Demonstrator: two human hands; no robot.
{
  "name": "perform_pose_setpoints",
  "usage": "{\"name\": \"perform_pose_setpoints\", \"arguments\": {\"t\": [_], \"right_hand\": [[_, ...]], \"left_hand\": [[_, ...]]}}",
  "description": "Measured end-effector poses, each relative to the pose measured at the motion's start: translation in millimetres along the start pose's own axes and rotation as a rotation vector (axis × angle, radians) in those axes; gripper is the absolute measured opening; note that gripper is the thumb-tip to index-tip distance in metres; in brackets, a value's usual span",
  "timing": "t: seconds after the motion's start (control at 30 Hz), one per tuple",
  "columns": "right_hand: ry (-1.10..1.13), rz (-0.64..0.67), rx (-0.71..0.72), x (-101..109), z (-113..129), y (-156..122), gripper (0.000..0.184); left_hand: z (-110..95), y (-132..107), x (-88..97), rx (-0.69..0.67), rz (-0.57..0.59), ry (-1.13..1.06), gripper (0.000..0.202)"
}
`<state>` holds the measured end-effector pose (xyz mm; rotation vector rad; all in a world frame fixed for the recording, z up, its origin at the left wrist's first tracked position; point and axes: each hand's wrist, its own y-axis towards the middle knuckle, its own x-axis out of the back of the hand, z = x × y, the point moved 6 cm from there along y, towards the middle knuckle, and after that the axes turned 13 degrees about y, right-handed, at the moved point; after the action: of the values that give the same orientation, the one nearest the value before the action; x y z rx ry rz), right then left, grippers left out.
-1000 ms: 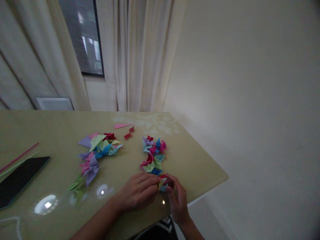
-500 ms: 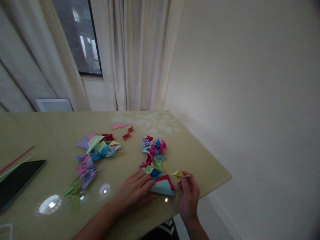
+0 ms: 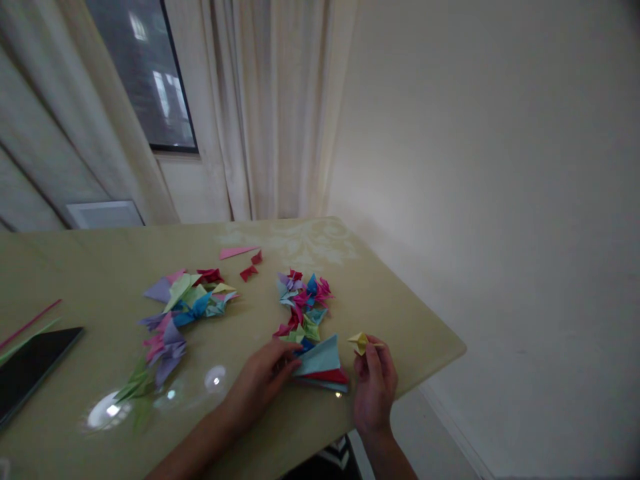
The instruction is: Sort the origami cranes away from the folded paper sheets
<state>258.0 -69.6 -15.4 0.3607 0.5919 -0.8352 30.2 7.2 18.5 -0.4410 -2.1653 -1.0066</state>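
Observation:
My right hand (image 3: 376, 385), near the table's right edge, pinches a small yellow origami piece (image 3: 359, 343) between thumb and fingers, clear of the tabletop. My left hand (image 3: 264, 375) is closed on the narrow left end of a folded light blue paper (image 3: 323, 357), whose wide end is raised. Beneath it show a red folded paper (image 3: 327, 376) and another pale blue layer. Just beyond my left fingers lies a winding cluster of small origami pieces (image 3: 303, 300) in magenta, blue, green and purple.
A second colourful group of origami pieces (image 3: 183, 307) lies on the left. Farther back are two small red pieces (image 3: 249, 273) and a pink folded strip (image 3: 237, 253). A dark phone (image 3: 37, 367) and a thin pink stick (image 3: 30, 325) rest at far left.
My left hand has lifted the wide end of the light blue paper, uncovering the red layer below. My right hand still holds the yellow piece, turned slightly. The view has shifted a little.

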Motion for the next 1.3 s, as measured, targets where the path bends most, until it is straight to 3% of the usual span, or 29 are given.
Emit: {"name": "perform_pose_setpoints", "arguments": {"t": [0.1,0.3,0.5,0.7,0.87,1.03,1.13,1.3], "right_hand": [[0.004,-0.001,-0.017,0.4,-2.0,0.0,0.037],[-0.010,0.033,-0.040,-4.0,-2.5,-2.0,0.037],[-0.025,0.064,-0.044,-7.7,-1.8,-2.1,0.038],[-0.056,0.057,-0.028,-8.4,0.2,-1.7,0.039],[-0.054,0.040,-0.028,-9.4,2.0,-2.7,0.040],[-0.066,0.043,-0.016,-11.4,4.2,-3.7,0.040],[-0.068,0.062,-0.014,-11.9,3.4,-3.5,0.039],[-0.070,0.076,-0.013,-10.7,0.6,-1.7,0.039]], "left_hand": [[3.6,-2.6,-9.4,0.006,0.066,0.031,0.013],[-6.8,-7.2,-9.4,-0.150,0.078,0.313,0.015],[-16.9,-6.0,-7.0,-0.297,0.104,0.405,0.016],[-19.3,-1.1,-1.7,-0.260,0.059,0.299,0.023],[-13.3,1.4,10.1,-0.104,-0.047,0.113,0.022],[-0.3,-0.4,4.1,0.026,0.007,-0.012,0.019],[0.0,-2.7,-5.7,0.005,0.060,0.003,0.022],[-14.1,-6.3,-12.9,-0.171,0.068,0.224,0.024]]}}
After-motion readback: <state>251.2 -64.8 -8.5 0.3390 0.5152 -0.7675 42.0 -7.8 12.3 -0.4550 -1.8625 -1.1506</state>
